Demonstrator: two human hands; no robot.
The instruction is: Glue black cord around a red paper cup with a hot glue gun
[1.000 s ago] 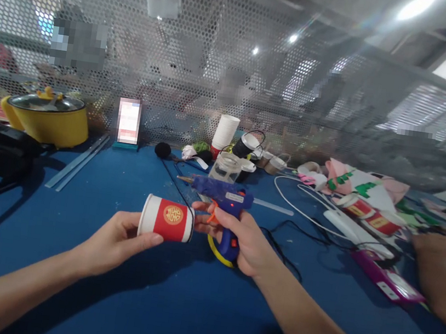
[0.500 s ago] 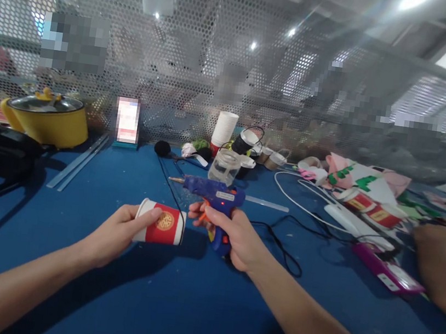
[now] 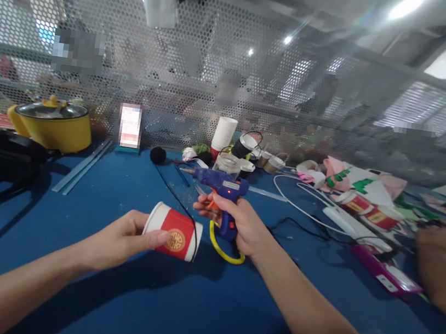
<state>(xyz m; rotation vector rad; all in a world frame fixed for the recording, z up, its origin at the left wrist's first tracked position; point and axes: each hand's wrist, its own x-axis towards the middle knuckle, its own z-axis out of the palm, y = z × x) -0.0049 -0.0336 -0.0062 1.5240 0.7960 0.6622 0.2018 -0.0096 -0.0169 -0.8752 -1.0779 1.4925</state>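
My left hand (image 3: 124, 239) grips a red paper cup (image 3: 174, 233) with a gold emblem and white rims, held on its side above the blue table (image 3: 170, 309). My right hand (image 3: 241, 227) is wrapped round the handle of a blue hot glue gun (image 3: 220, 184); a finger rests on its orange trigger and a red light glows on its body. The gun's nozzle points left, above and behind the cup, not touching it. A yellow stand loop hangs under the gun.
A yellow pot (image 3: 52, 124) and black gear (image 3: 1, 152) sit at the left. A stack of white cups (image 3: 224, 133), a clear jar (image 3: 226, 165), small cups, white cable (image 3: 304, 206), and paper scraps crowd the back. Another person's hand (image 3: 440, 242) rests at the right by a purple box (image 3: 386, 270).
The cup has tilted, its bottom end dropping lower to the right, and the emblem now faces down-front. The glue gun has lifted slightly, showing its yellow loop again.
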